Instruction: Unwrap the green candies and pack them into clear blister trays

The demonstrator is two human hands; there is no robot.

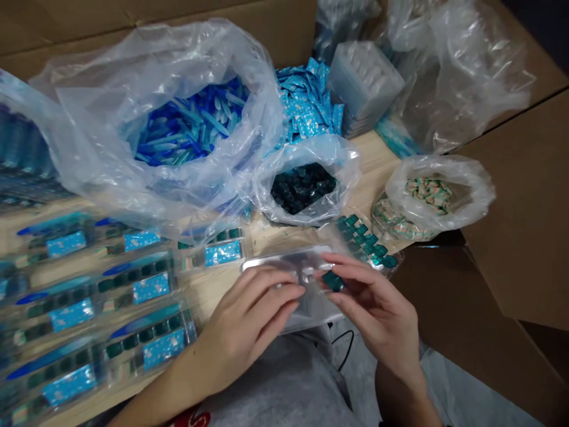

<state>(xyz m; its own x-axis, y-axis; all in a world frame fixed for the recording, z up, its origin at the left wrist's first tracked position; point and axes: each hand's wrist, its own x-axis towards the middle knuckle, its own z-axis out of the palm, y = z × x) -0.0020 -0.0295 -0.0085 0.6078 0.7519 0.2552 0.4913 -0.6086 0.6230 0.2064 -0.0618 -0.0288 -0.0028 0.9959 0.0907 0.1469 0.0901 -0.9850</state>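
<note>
- right grip point(382, 308) is pinching a green piece point(332, 281) over the clear tray point(306, 311)
- left grip point(249, 314) is at the tray, can't tell if it's grasping anything
- bag point(349, 166) of dark pieces point(303, 188) sits behind on the counter point(213, 293)

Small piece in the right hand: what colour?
The small piece is dark teal green, as the head view shows.

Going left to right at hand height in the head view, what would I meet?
Filled clear packs → left hand → right hand, its fingers holding a dark green piece → brown cardboard.
</note>
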